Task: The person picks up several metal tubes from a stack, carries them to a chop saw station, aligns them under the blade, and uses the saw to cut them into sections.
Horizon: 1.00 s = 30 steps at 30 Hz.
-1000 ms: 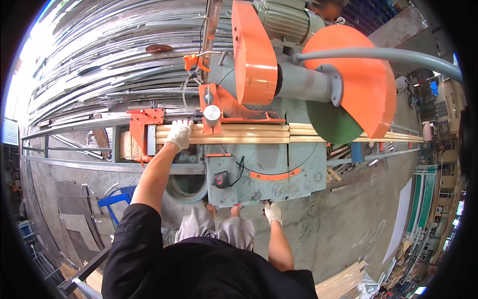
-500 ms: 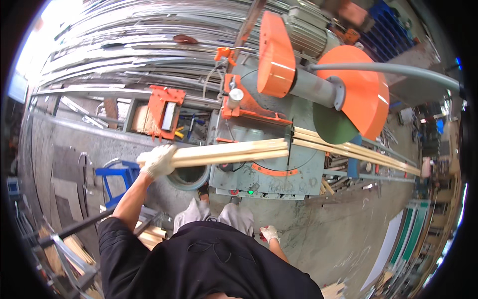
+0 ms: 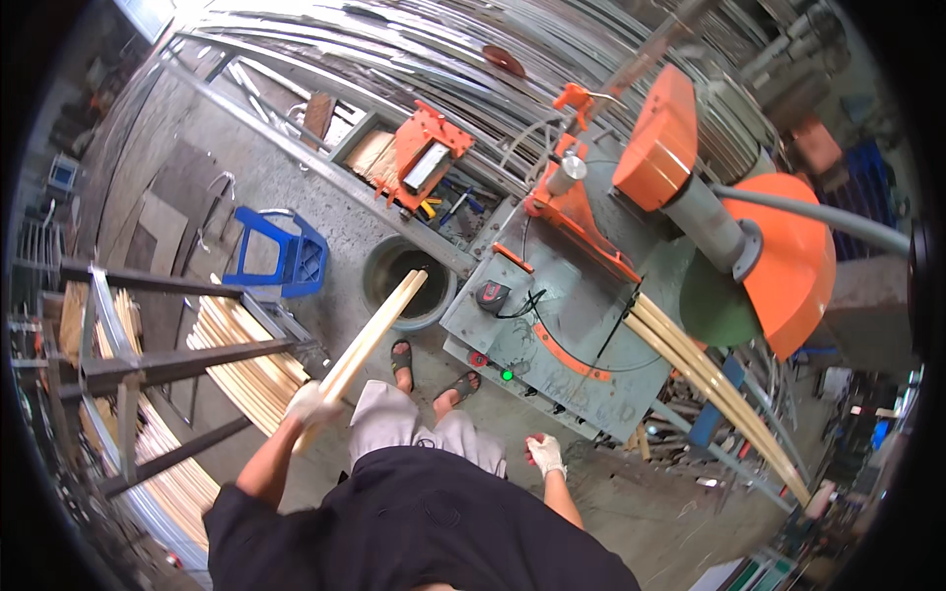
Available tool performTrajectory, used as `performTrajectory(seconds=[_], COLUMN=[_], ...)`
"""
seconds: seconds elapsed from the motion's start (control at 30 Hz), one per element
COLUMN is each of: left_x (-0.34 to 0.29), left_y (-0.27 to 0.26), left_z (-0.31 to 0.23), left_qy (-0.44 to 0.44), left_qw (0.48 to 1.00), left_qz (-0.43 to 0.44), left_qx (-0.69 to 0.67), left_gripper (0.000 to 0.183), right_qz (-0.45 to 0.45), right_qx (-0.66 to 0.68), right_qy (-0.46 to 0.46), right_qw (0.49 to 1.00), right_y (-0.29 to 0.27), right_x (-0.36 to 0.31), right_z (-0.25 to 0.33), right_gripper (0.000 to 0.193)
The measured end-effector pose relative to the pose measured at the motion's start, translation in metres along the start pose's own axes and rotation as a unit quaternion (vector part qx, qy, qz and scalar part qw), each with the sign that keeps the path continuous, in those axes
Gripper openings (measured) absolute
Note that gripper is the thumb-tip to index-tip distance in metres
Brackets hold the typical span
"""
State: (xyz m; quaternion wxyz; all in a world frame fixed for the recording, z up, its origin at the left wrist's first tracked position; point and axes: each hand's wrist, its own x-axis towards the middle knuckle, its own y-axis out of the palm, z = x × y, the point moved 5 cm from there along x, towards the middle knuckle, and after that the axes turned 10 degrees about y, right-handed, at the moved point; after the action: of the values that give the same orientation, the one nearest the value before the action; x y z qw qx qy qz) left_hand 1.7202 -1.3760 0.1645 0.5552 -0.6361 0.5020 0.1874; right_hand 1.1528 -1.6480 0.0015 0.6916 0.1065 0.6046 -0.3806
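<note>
My left hand [image 3: 310, 406], in a white glove, is closed around the near end of a few pale wooden strips [image 3: 372, 330]. They slant up and away, their far end over the rim of a grey round tub [image 3: 443, 307]. My right hand [image 3: 545, 453], also gloved, hangs by the saw table's front with its fingers curled; red shows at the fingertips, and what they hold, if anything, is unclear. More wooden strips [image 3: 719, 384] lie at the right of the orange cut-off saw [image 3: 783, 256], on the grey saw table [image 3: 601, 340], touched by neither hand.
Left of the tub stands a blue plastic stool [image 3: 281, 258]. A dark metal rack [image 3: 187, 362] with stacked wooden strips [image 3: 241, 350] is at my left. An orange clamp block [image 3: 426, 153] sits on the rail, and a tape measure [image 3: 492, 295] lies on the table. Long metal bars fill the back.
My left hand has brought the strips off the saw table, down and left toward the rack. The view has turned leftward. My right hand stays low with its fingers curled.
</note>
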Motion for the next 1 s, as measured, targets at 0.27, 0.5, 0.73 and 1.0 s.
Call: performTrajectory(seconds=[0.27, 0.5, 0.73, 1.0], left_x=[0.182, 0.183, 0.115, -0.192], left_y=[0.136, 0.159, 0.122, 0.166], left_z=[-0.142, -0.138, -0.049, 0.17], left_qy=[-0.122, -0.038, -0.114, -0.166], left_qw=[0.88, 0.921, 0.951, 0.964], left_qz=[0.122, 0.118, 0.04, -0.081], left_qx=[-0.443, -0.371, -0.284, -0.193], left_gripper=[0.025, 0.026, 0.035, 0.06], right_qz=[-0.007, 0.016, 0.067, 0.088], right_qx=[0.036, -0.039, -0.094, -0.176], right_qy=[-0.006, 0.052, 0.017, -0.007], right_qw=[0.999, 0.998, 0.993, 0.98], right_y=[-0.055, -0.06, -0.037, 0.016], right_x=[-0.041, -0.035, -0.016, 0.01], right_z=[-0.044, -0.102, -0.042, 0.104], right_gripper=[0.016, 0.017, 0.018, 0.025])
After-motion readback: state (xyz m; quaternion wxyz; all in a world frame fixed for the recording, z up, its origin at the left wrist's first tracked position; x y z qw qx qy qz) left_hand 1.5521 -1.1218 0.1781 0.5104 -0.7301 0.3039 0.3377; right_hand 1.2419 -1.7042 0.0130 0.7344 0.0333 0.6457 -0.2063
